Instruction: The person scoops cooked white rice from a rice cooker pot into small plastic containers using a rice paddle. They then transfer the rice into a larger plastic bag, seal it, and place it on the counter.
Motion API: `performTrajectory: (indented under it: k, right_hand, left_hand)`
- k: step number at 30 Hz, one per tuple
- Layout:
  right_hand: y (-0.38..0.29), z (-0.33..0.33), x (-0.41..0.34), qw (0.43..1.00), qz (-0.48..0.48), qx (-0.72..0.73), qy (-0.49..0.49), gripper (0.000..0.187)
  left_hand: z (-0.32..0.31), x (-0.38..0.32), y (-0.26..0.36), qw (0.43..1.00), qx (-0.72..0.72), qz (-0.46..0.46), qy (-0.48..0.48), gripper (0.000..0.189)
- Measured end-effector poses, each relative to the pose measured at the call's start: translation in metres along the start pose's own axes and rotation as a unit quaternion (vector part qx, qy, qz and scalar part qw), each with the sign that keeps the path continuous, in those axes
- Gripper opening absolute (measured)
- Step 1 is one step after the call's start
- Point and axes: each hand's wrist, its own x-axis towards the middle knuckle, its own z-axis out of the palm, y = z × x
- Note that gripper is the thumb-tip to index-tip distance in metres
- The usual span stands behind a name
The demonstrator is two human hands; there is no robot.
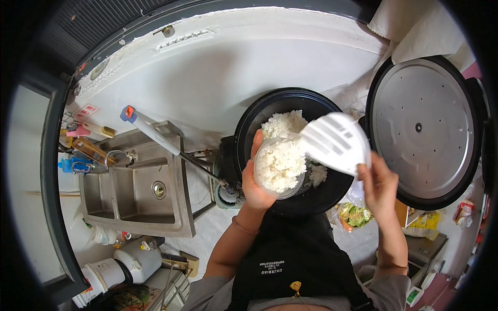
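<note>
My left hand (256, 186) grips a clear round container (286, 193) heaped with cooked white rice (281, 165). The container is over the near-left side of a large black rice cooker pot (249, 112). More rice (286, 122) lies in the pot, with a smaller clump (317, 175) to the right of the container. My right hand (377, 186) has the handle end of a white slotted plastic rice paddle (336, 142). The slightly blurred paddle blade is just right of the container, above the pot, and hides part of its inside.
The cooker's metal-lined lid (420, 132) stands raised at right. A two-basin steel sink (148, 194) is at left, with a long-handled mop or brush (167, 144) leaning across its corner. Bagged leafy vegetables (355, 215) lie at lower right. White buckets (99, 278) stand at lower left.
</note>
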Motion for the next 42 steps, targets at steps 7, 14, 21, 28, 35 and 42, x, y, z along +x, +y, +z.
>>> performTrajectory:
  k: [7,14,21,28,35,42]
  right_hand:
    - [-0.008,0.013,-0.002,0.989,-0.087,-0.116,0.000,0.022]
    - [-0.017,0.041,-0.022,0.956,-0.248,-0.144,-0.059,0.030]
    - [-0.011,0.010,-0.014,0.995,-0.075,-0.057,0.039,0.019]
    - [-0.022,0.020,-0.009,0.966,-0.185,-0.178,-0.040,0.025]
    - [-0.011,0.021,-0.011,0.926,-0.309,-0.215,-0.022,0.037]
    - [-0.015,0.024,0.000,0.913,-0.329,-0.231,-0.065,0.033]
  left_hand:
    - [-0.001,-0.003,0.001,1.000,0.004,-0.013,-0.008,0.072]
    - [-0.012,-0.010,-0.002,0.999,-0.019,-0.025,0.027,0.069]
    - [-0.017,-0.011,0.003,0.996,-0.093,-0.019,0.004,0.070]
    - [-0.008,-0.013,-0.001,0.997,-0.044,-0.050,0.028,0.067]
    - [-0.018,-0.016,0.003,0.990,-0.073,-0.078,0.093,0.061]
    - [-0.028,-0.017,0.000,0.982,-0.083,-0.149,0.082,0.063]
